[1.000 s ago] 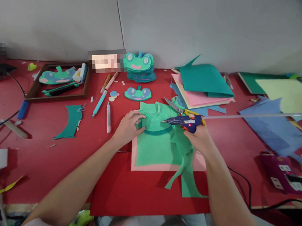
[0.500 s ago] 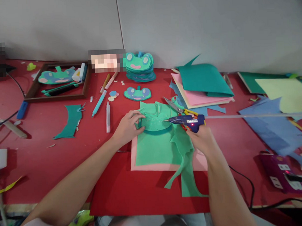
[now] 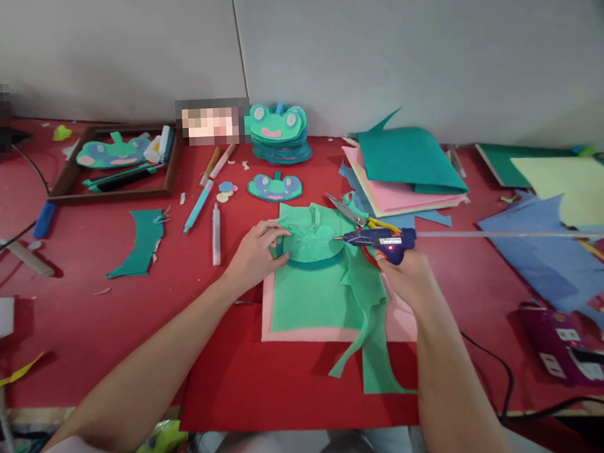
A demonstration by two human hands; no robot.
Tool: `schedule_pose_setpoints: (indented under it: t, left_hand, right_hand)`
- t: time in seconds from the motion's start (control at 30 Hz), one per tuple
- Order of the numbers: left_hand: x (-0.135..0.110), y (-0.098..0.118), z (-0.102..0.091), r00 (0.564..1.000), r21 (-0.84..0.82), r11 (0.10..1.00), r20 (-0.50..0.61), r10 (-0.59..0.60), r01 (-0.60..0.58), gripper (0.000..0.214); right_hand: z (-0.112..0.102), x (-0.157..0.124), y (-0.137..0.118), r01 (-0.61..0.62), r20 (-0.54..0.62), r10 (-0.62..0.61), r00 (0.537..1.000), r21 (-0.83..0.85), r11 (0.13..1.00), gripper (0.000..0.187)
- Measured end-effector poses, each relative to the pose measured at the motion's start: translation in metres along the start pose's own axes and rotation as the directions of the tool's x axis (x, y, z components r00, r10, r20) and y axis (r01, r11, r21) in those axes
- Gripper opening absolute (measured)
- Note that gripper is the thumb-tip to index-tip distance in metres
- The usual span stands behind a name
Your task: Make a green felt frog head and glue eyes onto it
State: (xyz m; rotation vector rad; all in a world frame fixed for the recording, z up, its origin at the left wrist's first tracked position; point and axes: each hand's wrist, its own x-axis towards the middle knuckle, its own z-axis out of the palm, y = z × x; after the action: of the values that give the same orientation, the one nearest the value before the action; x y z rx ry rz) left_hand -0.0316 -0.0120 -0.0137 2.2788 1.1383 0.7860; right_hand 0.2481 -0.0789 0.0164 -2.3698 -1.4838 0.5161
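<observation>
In my right hand (image 3: 407, 275) is a blue hot glue gun (image 3: 382, 239), its red light lit and a long clear glue stick (image 3: 462, 234) sticking out of its back. The nozzle points left, over the right part of a light green felt frog-head shape (image 3: 310, 245) that has a darker green edge beneath. My left hand (image 3: 260, 252) pinches the left end of that shape between thumb and fingers. Under it lies a light green felt sheet (image 3: 305, 300) on a pink sheet (image 3: 267, 331). Scissors with yellow handles (image 3: 350, 211) rest just behind the glue gun.
Behind stand a stack of frog faces (image 3: 280, 134) and a single frog face (image 3: 275, 187). A brown tray (image 3: 115, 194) holds pens. Markers (image 3: 216, 237) lie to the left. Folded felt sheets (image 3: 409, 162), blue felt (image 3: 527, 243) and a purple power strip (image 3: 552, 342) are on the right.
My right hand and the glue gun have shifted slightly to the right, drawing the nozzle along the felt shape. My left hand stays in place.
</observation>
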Motion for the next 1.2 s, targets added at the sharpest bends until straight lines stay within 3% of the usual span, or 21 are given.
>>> schedule_pose_setpoints:
  t: [0.87,1.2]
  left_hand:
    - [-0.001,-0.001,0.0,1.0,0.009,1.0,-0.001,-0.002,0.002,0.033]
    - [-0.001,0.0,-0.001,1.0,0.006,1.0,-0.01,0.002,-0.002,0.032]
  right_hand:
    - [-0.003,-0.002,0.0,-0.044,-0.047,0.048,0.998,0.076,0.996,0.027]
    - [-0.005,-0.006,-0.013,-0.064,-0.003,0.066,0.998,0.189,0.98,0.014]
